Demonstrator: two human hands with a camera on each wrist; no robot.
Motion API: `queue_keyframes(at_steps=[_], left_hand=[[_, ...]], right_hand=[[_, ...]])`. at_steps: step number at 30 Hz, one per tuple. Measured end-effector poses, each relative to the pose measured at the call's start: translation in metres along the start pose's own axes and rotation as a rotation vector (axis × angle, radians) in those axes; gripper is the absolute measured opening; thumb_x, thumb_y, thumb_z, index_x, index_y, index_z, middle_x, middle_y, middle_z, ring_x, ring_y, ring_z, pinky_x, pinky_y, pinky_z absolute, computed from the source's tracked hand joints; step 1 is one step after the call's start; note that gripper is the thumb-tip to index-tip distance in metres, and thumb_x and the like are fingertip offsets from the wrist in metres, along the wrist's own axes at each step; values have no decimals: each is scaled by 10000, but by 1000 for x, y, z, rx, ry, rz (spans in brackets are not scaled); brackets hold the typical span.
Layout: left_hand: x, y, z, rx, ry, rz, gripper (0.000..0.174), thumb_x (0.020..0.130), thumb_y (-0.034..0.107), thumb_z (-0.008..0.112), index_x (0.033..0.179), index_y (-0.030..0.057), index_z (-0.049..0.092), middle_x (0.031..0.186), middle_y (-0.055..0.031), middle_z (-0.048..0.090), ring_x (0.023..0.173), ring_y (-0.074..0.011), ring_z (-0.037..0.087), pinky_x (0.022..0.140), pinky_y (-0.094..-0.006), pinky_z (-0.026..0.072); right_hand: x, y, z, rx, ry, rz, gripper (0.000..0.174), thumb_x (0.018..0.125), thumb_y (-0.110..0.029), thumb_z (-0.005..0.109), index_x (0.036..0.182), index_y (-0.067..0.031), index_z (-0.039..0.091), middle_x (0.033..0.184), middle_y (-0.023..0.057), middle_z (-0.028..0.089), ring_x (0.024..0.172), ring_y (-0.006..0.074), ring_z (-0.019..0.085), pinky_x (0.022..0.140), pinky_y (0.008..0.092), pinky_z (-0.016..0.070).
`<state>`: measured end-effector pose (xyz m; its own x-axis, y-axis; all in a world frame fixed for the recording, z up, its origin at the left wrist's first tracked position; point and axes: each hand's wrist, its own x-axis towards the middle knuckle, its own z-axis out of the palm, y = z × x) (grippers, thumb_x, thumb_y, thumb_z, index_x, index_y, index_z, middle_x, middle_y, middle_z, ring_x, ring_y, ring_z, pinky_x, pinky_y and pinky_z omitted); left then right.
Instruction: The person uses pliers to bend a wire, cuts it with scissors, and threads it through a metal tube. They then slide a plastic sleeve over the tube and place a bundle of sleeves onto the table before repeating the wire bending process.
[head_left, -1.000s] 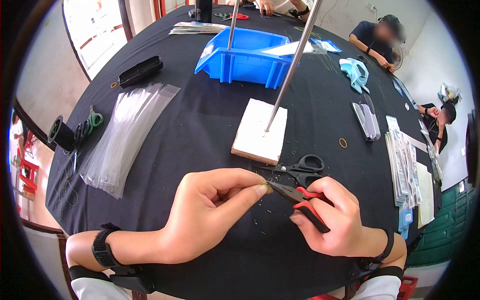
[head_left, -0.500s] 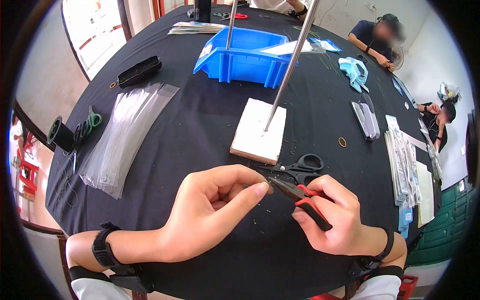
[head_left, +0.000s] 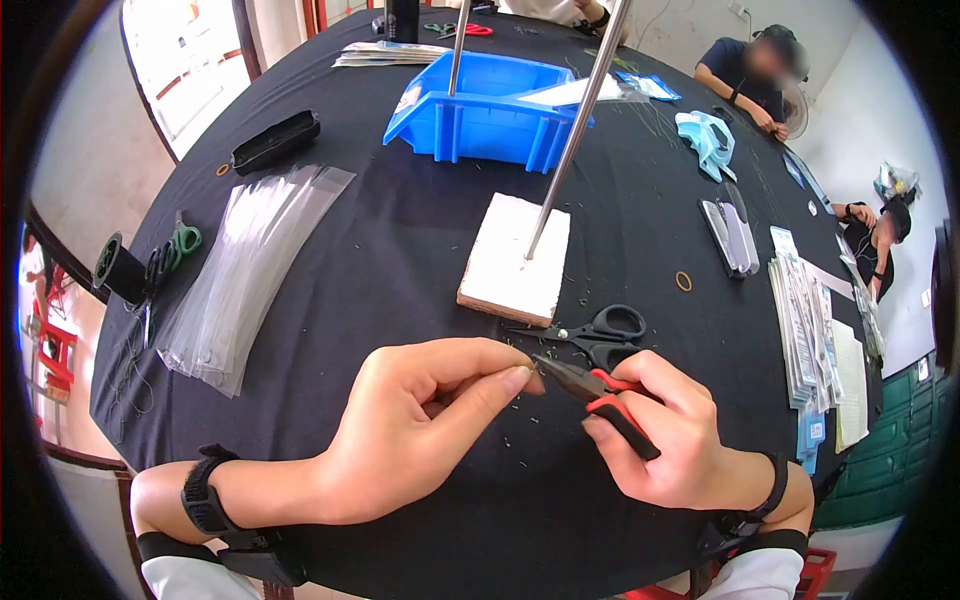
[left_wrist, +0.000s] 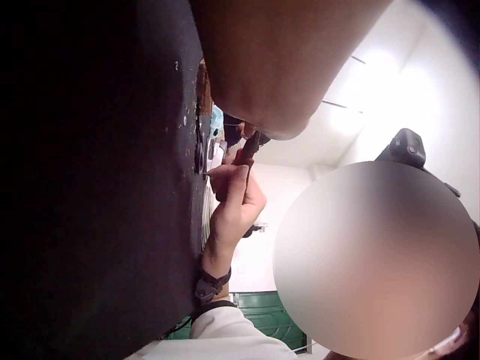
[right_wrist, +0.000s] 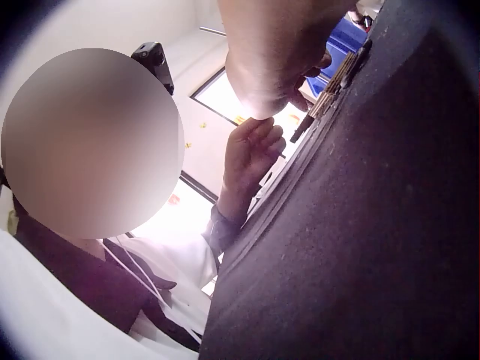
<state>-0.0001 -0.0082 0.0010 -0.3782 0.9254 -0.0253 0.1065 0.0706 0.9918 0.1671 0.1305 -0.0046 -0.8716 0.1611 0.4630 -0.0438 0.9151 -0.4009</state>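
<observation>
Thumb and index finger of my left hand [head_left: 420, 430] pinch a tiny thread-like bit at their tips; most of it is hidden by the fingers. My right hand [head_left: 670, 430] grips red-and-black needle-nose pliers [head_left: 572, 378], their tips pointing left, right beside the left fingertips. In the left wrist view the right hand [left_wrist: 234, 199] and the pliers [left_wrist: 250, 150] show past the left hand. The right wrist view has the left hand [right_wrist: 251, 154] with its fingers curled in. Just beyond the pliers lie black scissors [head_left: 568, 335] on the dark cloth.
A white block [head_left: 505, 265] with a metal rod [head_left: 560, 180] stands ahead, before a blue bin [head_left: 490, 135]. Clear plastic sleeves [head_left: 265, 270], a dark spool [head_left: 122, 268] and green-handled scissors [head_left: 186, 238] lie left; packets [head_left: 795, 330] lie right. Tiny clippings dot the cloth.
The plier tips have drawn slightly away from the left fingertips, which they met a second ago. Both hands keep nearly the same place; the left finger and thumb have shifted a little.
</observation>
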Motion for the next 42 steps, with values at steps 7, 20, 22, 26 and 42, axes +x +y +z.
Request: queue_keyframes(at_steps=[7, 20, 22, 26, 42], left_hand=[[-1, 3, 0, 89, 32, 52, 162, 873, 86, 567, 858, -45, 660, 675, -2, 589, 595, -19, 450, 502, -186, 336], [-4, -5, 3, 183, 67, 160, 133, 864, 53, 555, 853, -40, 649, 705, -39, 625, 627, -28, 498, 528, -195, 380], [-4, -5, 5, 172, 80, 177, 136, 868, 55, 554, 851, -42, 646, 710, -33, 630, 626, -23, 497, 529, -190, 377], [0, 0, 2, 102, 87, 64, 144, 876, 70, 560, 864, -49, 640, 693, -4, 607, 601, -7, 460, 522, -178, 348], [-2, 5, 0, 125, -17, 99, 102, 818, 66, 644, 878, -16, 658, 505, 89, 341, 491, 11, 274, 444, -200, 205]], right_hand=[[1, 3, -2, 99, -41, 38, 130, 704, -43, 692, 766, 42, 616, 747, 117, 536, 536, 193, 550, 470, 269, 449], [0, 5, -1, 299, -77, 148, 111, 756, -40, 662, 798, 57, 627, 744, 126, 563, 542, 194, 550, 471, 271, 430], [0, 7, -1, 334, -89, 165, 112, 757, -46, 663, 792, 54, 628, 745, 125, 565, 551, 196, 552, 478, 273, 430], [2, 6, -2, 226, -21, 142, 131, 743, -68, 680, 782, 47, 631, 764, 126, 565, 584, 195, 555, 506, 279, 433], [3, -5, -3, 510, 14, 350, 98, 797, -61, 648, 860, 14, 655, 871, 55, 553, 743, 114, 537, 649, 232, 424]])
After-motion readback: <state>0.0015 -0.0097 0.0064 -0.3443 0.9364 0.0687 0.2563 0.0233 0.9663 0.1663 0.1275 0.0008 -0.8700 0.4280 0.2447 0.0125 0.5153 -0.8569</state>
